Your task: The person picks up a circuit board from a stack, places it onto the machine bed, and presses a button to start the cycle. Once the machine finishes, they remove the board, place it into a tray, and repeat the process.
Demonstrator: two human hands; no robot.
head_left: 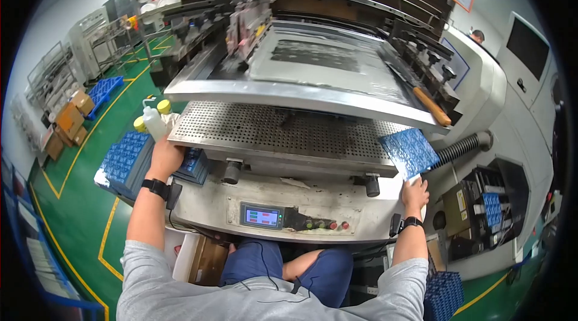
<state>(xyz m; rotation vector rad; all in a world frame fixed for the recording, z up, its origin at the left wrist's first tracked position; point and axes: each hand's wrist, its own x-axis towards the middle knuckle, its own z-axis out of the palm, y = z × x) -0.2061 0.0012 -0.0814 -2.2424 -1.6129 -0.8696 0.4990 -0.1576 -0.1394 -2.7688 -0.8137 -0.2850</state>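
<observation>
My right hand (415, 194) pinches the near edge of a glossy blue printed panel (410, 151), a circuit-board-like sheet. The panel lies tilted over the right end of a perforated metal table (283, 131). My left hand (167, 155) is at that table's left corner, between two stacks of blue panels. The larger stack (127, 158) stands to its left and the smaller stack (192, 166) to its right. Its fingers are mostly hidden, so I cannot tell whether they hold anything. Above the table is a tilted metal-framed printing screen (325, 95), smeared with pale ink.
An orange-handled knife-like tool (430, 105) lies on the screen's right side. A white squeeze bottle (154, 121) stands beyond my left hand. A control display (262, 215) and buttons are on the machine's front. A black ribbed hose (460, 149) runs right; more blue panels (444, 295) sit low right.
</observation>
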